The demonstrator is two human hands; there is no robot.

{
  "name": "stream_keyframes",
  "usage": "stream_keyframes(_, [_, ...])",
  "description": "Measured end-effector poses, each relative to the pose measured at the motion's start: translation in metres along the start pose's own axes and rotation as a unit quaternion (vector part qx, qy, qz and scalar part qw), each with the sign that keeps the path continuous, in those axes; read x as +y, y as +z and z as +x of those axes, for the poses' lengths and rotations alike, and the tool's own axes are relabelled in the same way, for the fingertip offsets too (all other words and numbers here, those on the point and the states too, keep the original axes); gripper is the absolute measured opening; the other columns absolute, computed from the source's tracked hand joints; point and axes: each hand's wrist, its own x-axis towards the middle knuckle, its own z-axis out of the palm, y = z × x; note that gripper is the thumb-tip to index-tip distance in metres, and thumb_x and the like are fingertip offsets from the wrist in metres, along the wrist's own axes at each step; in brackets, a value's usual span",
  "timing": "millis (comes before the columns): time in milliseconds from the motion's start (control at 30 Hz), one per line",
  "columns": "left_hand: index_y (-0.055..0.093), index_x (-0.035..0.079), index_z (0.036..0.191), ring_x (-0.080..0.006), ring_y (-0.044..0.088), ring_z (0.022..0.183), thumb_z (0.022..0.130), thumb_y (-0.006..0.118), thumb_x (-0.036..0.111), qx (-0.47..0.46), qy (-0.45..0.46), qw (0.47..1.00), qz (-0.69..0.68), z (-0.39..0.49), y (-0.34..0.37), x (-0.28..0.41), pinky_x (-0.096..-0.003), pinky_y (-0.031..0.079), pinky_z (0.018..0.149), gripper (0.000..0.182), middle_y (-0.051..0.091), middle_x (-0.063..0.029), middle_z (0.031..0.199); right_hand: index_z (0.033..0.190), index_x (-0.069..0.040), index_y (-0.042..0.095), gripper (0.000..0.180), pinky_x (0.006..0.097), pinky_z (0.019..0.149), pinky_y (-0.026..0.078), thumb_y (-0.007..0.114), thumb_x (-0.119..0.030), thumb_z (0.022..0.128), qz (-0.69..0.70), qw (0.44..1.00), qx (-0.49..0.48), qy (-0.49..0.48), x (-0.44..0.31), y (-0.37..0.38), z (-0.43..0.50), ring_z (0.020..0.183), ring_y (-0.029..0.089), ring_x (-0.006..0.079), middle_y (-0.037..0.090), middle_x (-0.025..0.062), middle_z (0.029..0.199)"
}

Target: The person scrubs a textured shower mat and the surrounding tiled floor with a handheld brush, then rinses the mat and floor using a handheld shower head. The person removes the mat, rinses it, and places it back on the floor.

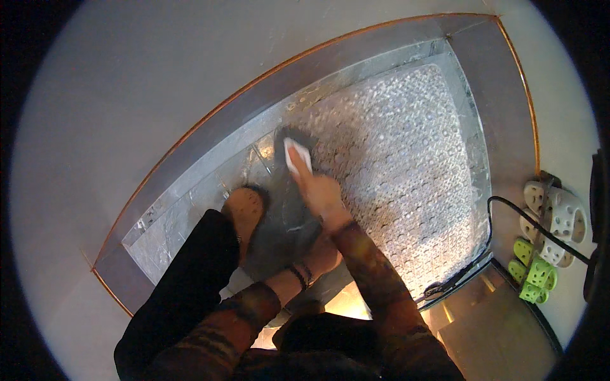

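Note:
My right hand (pixel 321 190) grips a white-backed tool (pixel 300 156), its index finger stretched along the back. A dark, blurred area surrounds the tool; it looks like a brush with dark bristles, though blur leaves this uncertain. The tool is at the left edge of a pale textured floor mat (pixel 405 157), over grey floor tiles (pixel 188 212). Below my right wrist, my left hand (pixel 325 255) reaches in with dark bands around its wrist. The right forearm partly covers it and its fingers are hard to make out, so I cannot tell whether it holds anything.
My tan shoe (pixel 244 207) stands on the tiles left of the tool. Grey walls with copper-coloured trim (pixel 267 81) surround the floor. At right, grey clogs (pixel 560 224) and green clogs (pixel 538 276) are by the wall, near a black cable (pixel 538 221) and a dark-edged doorway mat or panel (pixel 495 324).

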Motion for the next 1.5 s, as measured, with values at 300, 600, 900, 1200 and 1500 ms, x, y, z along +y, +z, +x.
stream_keyframes(300, [0.047,0.006,0.132,-0.0259,0.045,0.127,0.097,0.055,0.024,-0.01,-0.067,0.907,-0.415,0.009,-0.004,-0.013,-0.0412,0.035,0.109,0.04,0.052,-0.0096,0.134,0.152,-0.042,0.005,0.065,0.0515,0.059,0.051,0.044,-0.039,0.1,0.029,0.998,0.046,-0.038,0.004,0.018,0.03,0.066,0.067,0.0384,0.068,0.0189,0.075])
stream_keyframes(600, [0.057,0.007,0.121,-0.0295,0.054,0.116,0.097,0.052,0.029,-0.014,-0.117,0.946,-0.301,0.003,0.017,-0.034,-0.0417,0.042,0.1,0.033,0.06,-0.0134,0.123,0.152,-0.039,0.007,0.065,0.0516,0.062,0.051,0.044,-0.037,0.099,0.037,0.998,0.039,-0.041,-0.013,0.001,0.047,0.068,0.067,0.0373,0.068,0.0194,0.08])
stream_keyframes(900, [0.058,0.011,0.121,-0.0326,0.053,0.116,0.093,0.052,0.021,-0.019,-0.027,0.998,-0.047,-0.001,0.017,-0.056,-0.0417,0.039,0.102,0.03,0.061,-0.0144,0.122,0.152,-0.039,0.008,0.065,0.0523,0.062,0.052,0.046,-0.036,0.099,0.014,0.998,-0.043,-0.047,0.007,-0.002,0.025,0.07,0.068,0.038,0.069,0.0194,0.081])
stream_keyframes(1200, [0.058,0.012,0.129,-0.0369,0.047,0.119,0.084,0.059,0.009,-0.069,0.127,0.957,0.252,0.022,-0.043,-0.004,-0.049,0.039,0.101,0.046,0.052,-0.0171,0.128,0.15,-0.036,0.019,0.055,0.0492,0.07,0.053,0.039,-0.043,0.1,-0.131,0.987,0.093,0.0,0.132,-0.067,0.072,0.08,0.069,0.0387,0.069,0.0234,0.088])
stream_keyframes(1500, [0.058,0.014,0.131,-0.0373,0.047,0.111,0.079,0.067,0.006,-0.165,0.094,0.94,0.283,0.03,-0.047,0.012,-0.0496,0.041,0.098,0.053,0.048,-0.0173,0.124,0.133,-0.008,0.048,0.042,0.0478,0.071,0.054,0.046,-0.02,0.093,-0.037,0.994,0.071,0.073,0.066,-0.098,0.033,0.083,0.069,0.0345,0.069,0.021,0.096])
